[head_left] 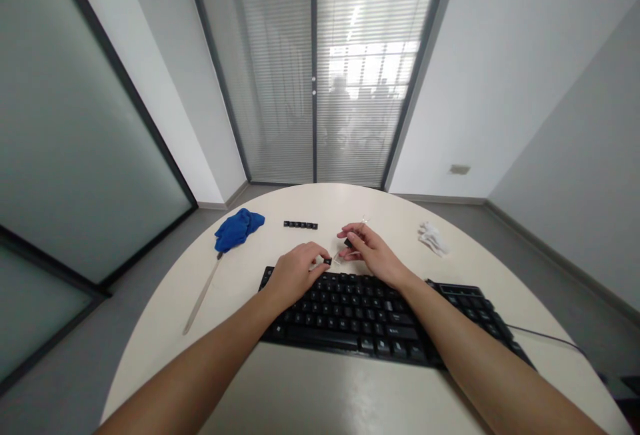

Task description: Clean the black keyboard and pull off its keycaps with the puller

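A black keyboard [350, 315] lies on the round pale table, partly covered by both forearms. Above its back edge, my left hand [303, 268] pinches a small black keycap [327, 261] between thumb and fingertip. Just to the right, my right hand [365, 248] has its fingers closed around a small black piece [349, 242], with a thin clear wire-like tool [337, 259] showing at the fingertips. Behind the hands, a short row of black keycaps [301, 225] stands on the table.
A blue cloth [239, 229] lies at the left, touching the dark end of a thin stick [203, 293]. Crumpled white material [433, 238] rests at the right. From the keyboard a cable [545, 336] runs off rightward. The table's far edge [320, 185] faces glass panels.
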Tool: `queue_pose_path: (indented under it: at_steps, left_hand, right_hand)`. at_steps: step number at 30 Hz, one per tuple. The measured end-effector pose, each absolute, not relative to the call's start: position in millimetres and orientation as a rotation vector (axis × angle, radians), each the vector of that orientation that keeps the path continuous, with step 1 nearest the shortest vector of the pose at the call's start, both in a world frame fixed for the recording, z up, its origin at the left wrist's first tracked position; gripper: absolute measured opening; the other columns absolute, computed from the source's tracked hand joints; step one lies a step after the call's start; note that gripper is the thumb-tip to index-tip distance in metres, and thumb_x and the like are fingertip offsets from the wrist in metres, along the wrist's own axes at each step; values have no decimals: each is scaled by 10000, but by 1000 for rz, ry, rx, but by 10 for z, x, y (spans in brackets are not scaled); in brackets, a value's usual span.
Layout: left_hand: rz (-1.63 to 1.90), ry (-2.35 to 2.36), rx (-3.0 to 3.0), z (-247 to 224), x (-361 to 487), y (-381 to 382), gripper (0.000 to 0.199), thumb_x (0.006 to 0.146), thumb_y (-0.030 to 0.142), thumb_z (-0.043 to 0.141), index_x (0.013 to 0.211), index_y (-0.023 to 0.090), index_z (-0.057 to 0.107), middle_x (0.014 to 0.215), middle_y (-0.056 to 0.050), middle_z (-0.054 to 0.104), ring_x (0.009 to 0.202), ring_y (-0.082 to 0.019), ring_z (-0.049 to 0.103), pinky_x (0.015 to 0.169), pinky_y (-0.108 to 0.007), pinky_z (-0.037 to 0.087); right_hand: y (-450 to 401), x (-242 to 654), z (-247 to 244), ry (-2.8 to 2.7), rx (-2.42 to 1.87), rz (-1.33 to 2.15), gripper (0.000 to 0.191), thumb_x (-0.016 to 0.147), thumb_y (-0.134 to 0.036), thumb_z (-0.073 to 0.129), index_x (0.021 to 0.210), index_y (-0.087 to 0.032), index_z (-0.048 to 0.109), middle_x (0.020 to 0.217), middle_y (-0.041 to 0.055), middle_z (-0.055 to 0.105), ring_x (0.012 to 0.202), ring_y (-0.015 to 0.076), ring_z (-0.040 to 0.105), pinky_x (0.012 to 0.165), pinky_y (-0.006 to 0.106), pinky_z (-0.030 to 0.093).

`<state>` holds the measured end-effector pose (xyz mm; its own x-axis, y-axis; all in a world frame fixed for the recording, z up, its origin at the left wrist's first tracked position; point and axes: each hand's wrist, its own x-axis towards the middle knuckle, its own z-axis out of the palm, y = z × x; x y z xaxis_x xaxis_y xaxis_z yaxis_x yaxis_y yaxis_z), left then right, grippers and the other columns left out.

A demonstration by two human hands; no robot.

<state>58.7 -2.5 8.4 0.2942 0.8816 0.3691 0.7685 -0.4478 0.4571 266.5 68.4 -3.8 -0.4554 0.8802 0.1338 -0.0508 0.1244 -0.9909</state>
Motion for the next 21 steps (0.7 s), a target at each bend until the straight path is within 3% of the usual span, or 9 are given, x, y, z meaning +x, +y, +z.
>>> queue_pose_path:
  at_steps: [5, 11, 15, 21]
  left_hand:
    - [868, 1709, 2173, 50, 542, 52, 153, 852, 202, 637, 984, 247, 701, 987, 10, 709, 827, -162, 635, 813, -290, 483]
    - [580, 1897, 2046, 91, 506, 168, 166, 780, 282, 698, 929, 283, 772, 793, -1, 736, 782, -205, 675, 737, -294, 495]
    - [453, 1897, 2127, 143, 504, 349, 144, 754, 292, 726, 889, 285, 776, 863, -11, 753, 842, -226, 680, 759, -308, 504]
    - [490, 1826, 2432, 166, 606, 638, 130, 805, 254, 704, 919, 254, 767, 1089, -61, 697, 1085, -271, 566, 952, -372, 452]
  right_hand:
    - [694, 2664, -52, -1616, -822, 1458, 360, 922, -514, 559, 1152, -240, 526, 1166, 63, 605, 765, 123, 689, 733, 317, 592]
    - [674, 2644, -36, -1615, -842, 1465, 366, 913, -519, 564, 1140, -234, 529, 1147, 69, 617, 743, 125, 687, 709, 317, 593]
    - [659, 2637, -9, -1622, -847, 1469, 353, 916, -510, 564, 1131, -233, 525, 1139, 67, 618, 744, 128, 688, 704, 317, 590]
    - [648, 2634, 20, -1612, -843, 1492, 378, 904, -522, 579, 1129, -224, 517, 1126, 63, 623, 733, 120, 686, 691, 301, 584]
